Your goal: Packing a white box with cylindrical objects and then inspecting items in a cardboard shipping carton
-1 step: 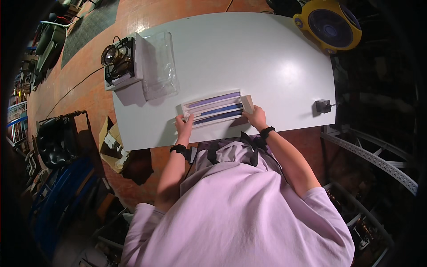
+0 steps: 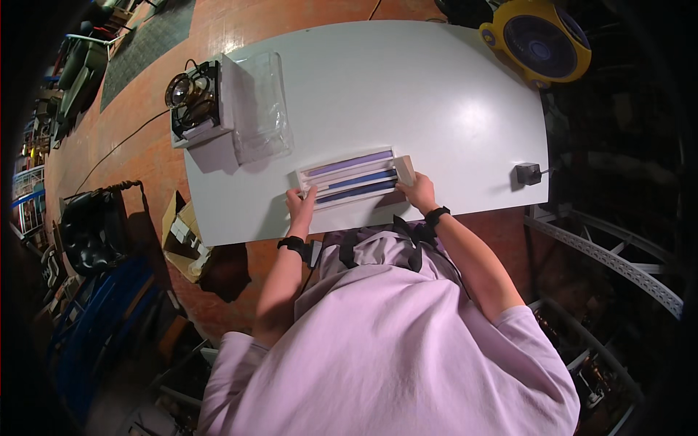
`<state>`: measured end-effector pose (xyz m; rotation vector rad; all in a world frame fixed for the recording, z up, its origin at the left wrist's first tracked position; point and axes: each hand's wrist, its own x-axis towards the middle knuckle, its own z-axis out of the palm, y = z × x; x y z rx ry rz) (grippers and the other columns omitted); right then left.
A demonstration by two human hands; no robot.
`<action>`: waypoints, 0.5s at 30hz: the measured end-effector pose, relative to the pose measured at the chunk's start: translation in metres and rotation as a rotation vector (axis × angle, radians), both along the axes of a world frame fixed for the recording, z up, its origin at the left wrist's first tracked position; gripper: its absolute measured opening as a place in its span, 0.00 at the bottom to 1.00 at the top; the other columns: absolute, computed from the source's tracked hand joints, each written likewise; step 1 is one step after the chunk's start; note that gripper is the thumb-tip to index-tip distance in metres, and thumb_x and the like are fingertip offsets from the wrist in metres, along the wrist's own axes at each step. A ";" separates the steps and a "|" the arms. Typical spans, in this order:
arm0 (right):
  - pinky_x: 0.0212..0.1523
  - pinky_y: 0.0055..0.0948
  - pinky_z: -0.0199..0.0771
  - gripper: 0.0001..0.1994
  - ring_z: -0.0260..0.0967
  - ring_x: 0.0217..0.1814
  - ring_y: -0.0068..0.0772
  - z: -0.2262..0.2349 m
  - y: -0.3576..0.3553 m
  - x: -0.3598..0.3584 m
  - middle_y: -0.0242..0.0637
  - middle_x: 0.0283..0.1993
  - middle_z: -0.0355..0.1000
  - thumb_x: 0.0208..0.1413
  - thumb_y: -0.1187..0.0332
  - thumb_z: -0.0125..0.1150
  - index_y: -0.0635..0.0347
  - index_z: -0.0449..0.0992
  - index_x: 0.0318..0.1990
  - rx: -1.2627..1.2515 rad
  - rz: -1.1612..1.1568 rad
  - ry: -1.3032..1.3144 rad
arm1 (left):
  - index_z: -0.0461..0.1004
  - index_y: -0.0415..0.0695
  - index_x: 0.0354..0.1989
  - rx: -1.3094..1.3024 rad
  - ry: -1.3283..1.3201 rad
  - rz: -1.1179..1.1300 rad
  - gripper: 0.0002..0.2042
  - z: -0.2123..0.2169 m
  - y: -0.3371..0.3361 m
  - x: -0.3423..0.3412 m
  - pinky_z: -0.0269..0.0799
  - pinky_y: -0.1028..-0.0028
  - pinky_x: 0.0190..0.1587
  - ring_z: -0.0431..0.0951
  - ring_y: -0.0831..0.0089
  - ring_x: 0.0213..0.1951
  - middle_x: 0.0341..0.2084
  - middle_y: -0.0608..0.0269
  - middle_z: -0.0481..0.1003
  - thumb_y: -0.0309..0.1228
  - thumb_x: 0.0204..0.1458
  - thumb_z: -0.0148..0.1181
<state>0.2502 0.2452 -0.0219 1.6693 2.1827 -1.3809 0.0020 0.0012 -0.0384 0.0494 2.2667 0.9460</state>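
Near the table's front edge I hold a shallow white tray point(image 2: 347, 171) divided into long slots. A purple strip point(image 2: 350, 163) fills the far slot; a blue strip point(image 2: 362, 179) and a dark blue strip point(image 2: 356, 192) lie nearer to me. My left hand point(image 2: 300, 206) is closed on the tray's left end, thumb and fingers apart around its near corner. At the other end my right hand point(image 2: 419, 193) grips the tray beside a pale upright end flap point(image 2: 404, 169). The fingers beneath the tray are hidden.
On the white table point(image 2: 378, 87), an open box point(image 2: 227, 94) with a lamp-like device and cables point(image 2: 193, 98) stands far left, beside a clear plastic tray point(image 2: 265, 109). A yellow fan point(image 2: 539, 45) is far right, a small black cube point(image 2: 528, 174) right. A cardboard box point(image 2: 182, 240) sits below left.
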 end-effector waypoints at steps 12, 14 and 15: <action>0.40 0.34 0.79 0.21 0.80 0.37 0.34 0.004 0.003 0.006 0.43 0.36 0.82 0.50 0.59 0.77 0.67 0.82 0.45 -0.158 -0.064 0.059 | 0.68 0.36 0.55 0.277 -0.150 0.040 0.32 0.021 0.014 -0.006 0.68 0.67 0.58 0.75 0.64 0.53 0.51 0.51 0.74 0.58 0.64 0.51; 0.40 0.33 0.78 0.21 0.80 0.36 0.33 0.003 0.002 0.007 0.42 0.35 0.82 0.50 0.60 0.77 0.67 0.81 0.45 -0.151 -0.089 0.071 | 0.69 0.35 0.55 0.364 -0.211 0.113 0.31 0.014 0.013 -0.007 0.69 0.67 0.57 0.75 0.65 0.52 0.50 0.53 0.75 0.57 0.65 0.51; 0.40 0.33 0.78 0.21 0.80 0.36 0.33 0.002 0.002 0.007 0.42 0.35 0.82 0.50 0.60 0.77 0.67 0.81 0.45 -0.160 -0.083 0.092 | 0.71 0.35 0.55 0.450 -0.297 0.180 0.31 0.010 0.012 -0.008 0.69 0.67 0.57 0.76 0.67 0.51 0.49 0.55 0.76 0.57 0.65 0.51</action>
